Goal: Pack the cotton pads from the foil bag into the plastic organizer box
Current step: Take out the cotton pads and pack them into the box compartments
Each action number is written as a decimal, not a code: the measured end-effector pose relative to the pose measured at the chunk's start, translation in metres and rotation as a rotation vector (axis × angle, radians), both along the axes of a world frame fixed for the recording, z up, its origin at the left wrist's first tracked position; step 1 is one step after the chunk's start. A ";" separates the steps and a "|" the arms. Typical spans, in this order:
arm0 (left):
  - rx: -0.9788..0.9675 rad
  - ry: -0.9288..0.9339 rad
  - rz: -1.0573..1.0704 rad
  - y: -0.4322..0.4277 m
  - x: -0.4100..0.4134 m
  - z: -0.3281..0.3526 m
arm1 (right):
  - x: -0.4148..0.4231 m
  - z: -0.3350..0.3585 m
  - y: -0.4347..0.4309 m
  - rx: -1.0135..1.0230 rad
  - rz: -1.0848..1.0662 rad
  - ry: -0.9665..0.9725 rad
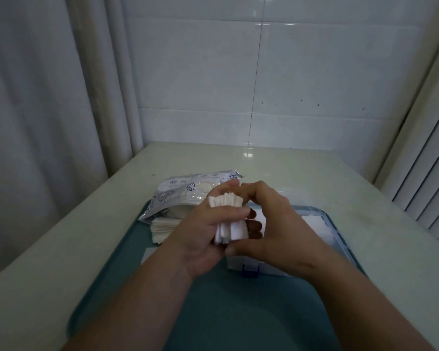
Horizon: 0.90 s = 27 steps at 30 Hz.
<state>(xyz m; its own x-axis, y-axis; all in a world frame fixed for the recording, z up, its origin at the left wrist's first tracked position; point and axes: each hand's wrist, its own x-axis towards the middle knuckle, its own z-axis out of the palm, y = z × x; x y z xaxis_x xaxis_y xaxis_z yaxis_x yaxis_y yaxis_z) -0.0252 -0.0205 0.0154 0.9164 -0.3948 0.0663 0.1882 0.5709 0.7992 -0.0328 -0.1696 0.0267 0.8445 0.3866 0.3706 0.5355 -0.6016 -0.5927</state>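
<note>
Both my hands hold one stack of cotton pads (229, 219) above the tray.

My left hand (200, 239) grips the stack on edge, thumb across its front and fingers behind; my right hand (274, 224) curls round it from the other side, thumb under the bottom edge and fingertips at the top. The pads fan out a little at the upper end. They sit just above the near left corner of the plastic organizer box (325, 216), which lies open on the teal tray (238, 315) with its blue latch (250, 271) facing me and white pads inside at the right. The foil bag (185, 193) lies at the tray's far left corner on the bench (314, 173), resting on a loose pile of pads (162, 230).
</note>
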 end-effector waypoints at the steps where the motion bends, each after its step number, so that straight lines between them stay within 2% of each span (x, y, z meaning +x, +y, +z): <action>1: 0.009 -0.009 -0.004 -0.001 0.000 0.000 | -0.001 0.000 0.001 0.034 0.003 0.010; 6: -0.021 0.016 0.035 -0.003 -0.002 0.002 | -0.004 0.002 0.002 0.092 0.016 -0.008; 11: 0.075 0.042 0.004 -0.005 -0.007 0.004 | -0.003 -0.001 0.005 0.054 0.031 0.027; 16: 0.015 0.047 0.016 -0.006 -0.005 0.002 | -0.001 -0.006 0.006 0.153 0.037 -0.011; 22: 0.063 0.032 0.045 -0.006 -0.005 0.004 | -0.004 -0.003 0.004 0.118 0.022 -0.018; 27: -0.070 0.145 0.201 -0.004 0.001 0.004 | -0.003 -0.003 0.000 0.108 -0.029 -0.027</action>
